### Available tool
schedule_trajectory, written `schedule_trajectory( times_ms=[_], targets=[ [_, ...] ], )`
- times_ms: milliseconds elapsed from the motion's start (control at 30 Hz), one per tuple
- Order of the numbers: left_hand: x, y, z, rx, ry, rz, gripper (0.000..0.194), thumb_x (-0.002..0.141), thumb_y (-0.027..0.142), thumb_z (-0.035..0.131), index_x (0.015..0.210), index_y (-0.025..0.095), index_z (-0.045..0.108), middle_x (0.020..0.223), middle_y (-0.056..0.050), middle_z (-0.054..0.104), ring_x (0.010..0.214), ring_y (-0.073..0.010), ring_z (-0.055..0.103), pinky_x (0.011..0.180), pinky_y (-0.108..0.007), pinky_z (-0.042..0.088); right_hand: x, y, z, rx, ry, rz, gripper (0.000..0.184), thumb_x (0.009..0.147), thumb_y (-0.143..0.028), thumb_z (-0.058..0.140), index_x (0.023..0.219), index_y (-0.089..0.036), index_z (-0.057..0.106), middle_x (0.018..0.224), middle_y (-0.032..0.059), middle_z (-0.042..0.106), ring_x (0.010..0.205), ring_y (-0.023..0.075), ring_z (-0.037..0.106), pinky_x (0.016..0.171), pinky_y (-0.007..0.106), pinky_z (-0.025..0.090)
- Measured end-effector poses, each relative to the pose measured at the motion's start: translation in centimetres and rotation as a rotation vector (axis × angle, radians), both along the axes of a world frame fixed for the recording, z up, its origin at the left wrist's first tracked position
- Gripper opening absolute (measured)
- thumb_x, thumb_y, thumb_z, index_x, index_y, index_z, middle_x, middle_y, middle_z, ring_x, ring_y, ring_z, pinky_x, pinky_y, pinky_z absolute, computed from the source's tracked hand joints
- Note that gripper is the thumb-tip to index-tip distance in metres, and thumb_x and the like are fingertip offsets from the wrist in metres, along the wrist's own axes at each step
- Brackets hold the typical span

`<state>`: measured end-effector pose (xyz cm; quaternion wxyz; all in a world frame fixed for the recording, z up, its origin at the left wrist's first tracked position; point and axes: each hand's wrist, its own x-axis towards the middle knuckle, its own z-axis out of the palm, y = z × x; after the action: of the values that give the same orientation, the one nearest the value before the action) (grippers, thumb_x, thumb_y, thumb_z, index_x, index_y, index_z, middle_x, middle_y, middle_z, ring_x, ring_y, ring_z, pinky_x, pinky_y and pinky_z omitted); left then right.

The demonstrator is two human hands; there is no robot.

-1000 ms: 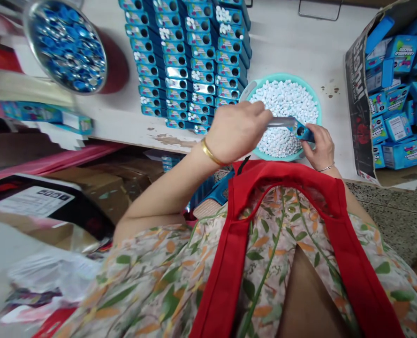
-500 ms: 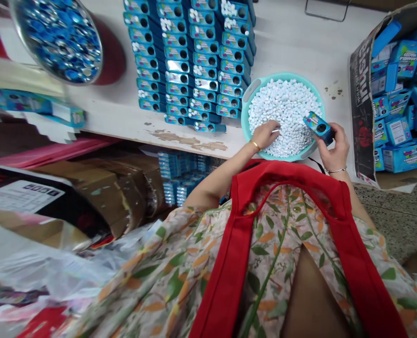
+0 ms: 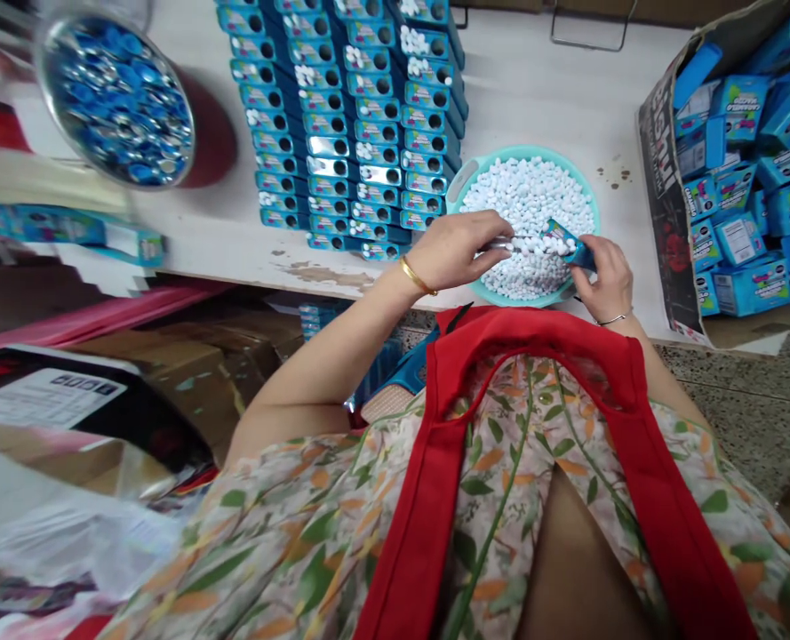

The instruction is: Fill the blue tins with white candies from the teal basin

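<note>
scoop [image 3: 502,245] between the hands [image 3: 458,252], tip at the box [image 3: 581,258]

White pellets [image 3: 534,191], turquoise basin [image 3: 526,303], blue box [image 3: 582,258], red apron [image 3: 534,331], pale garment [image 3: 267,533] with green and orange leaves.

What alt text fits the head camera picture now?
A left hand holds a silvery scoop loaded with white pellets at a small blue box in the right hand, above a teal basin of pellets; rows of blue boxes stand left, a carton of more right.
</note>
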<state>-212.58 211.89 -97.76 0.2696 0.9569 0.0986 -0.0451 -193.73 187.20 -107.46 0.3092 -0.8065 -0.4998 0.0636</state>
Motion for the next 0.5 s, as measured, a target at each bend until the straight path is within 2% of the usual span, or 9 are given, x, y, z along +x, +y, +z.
schedule_trajectory(
  times_ms=[133, 267, 400, 500],
  targets=[
    [1.6, -0.8, 3.8, 0.176, 0.100, -0.053, 0.028, 0.103, 0.031, 0.057, 0.122, 0.022, 0.075, 0.116, -0.010, 0.077, 0.109, -0.0294, 0.074, 0.093, -0.041, 0.057, -0.5, 0.7, -0.2, 0.025, -0.033, 0.040, 0.046, 0.101, -0.038, 0.055, 0.143, -0.024, 0.066, 0.136, 0.0150, 0.077, 0.129, 0.0364, 0.071, 0.114, 0.061, 0.061],
    [2.5, -2.1, 6.8, 0.289, 0.166, -0.089, 0.029, 0.107, 0.023, 0.048, 0.116, 0.018, 0.076, 0.112, -0.012, 0.077, 0.103, -0.0283, 0.074, 0.089, -0.041, 0.057, -0.8, 0.9, -0.4, 0.030, -0.022, 0.051, 0.046, 0.103, -0.039, 0.055, 0.144, -0.024, 0.065, 0.136, 0.0157, 0.077, 0.129, 0.0365, 0.071, 0.114, 0.061, 0.062],
    [2.9, -3.9, 8.8, 0.270, 0.173, -0.076, 0.035, 0.108, 0.016, 0.040, 0.112, 0.019, 0.075, 0.108, -0.013, 0.075, 0.105, -0.0279, 0.073, 0.089, -0.040, 0.056, -1.1, 1.1, -0.3, 0.013, -0.010, 0.046, 0.044, 0.103, -0.039, 0.056, 0.144, -0.025, 0.066, 0.136, 0.0148, 0.077, 0.130, 0.0367, 0.071, 0.115, 0.062, 0.061],
    [2.2, -4.0, 9.0, 0.261, 0.168, -0.063, 0.038, 0.108, 0.014, 0.037, 0.111, 0.018, 0.074, 0.110, -0.015, 0.074, 0.107, -0.0303, 0.073, 0.085, -0.041, 0.056, -1.1, 1.0, -0.3, 0.006, 0.001, 0.052, 0.044, 0.103, -0.042, 0.055, 0.143, -0.025, 0.066, 0.136, 0.0148, 0.077, 0.130, 0.0365, 0.071, 0.115, 0.061, 0.062]
  ],
)
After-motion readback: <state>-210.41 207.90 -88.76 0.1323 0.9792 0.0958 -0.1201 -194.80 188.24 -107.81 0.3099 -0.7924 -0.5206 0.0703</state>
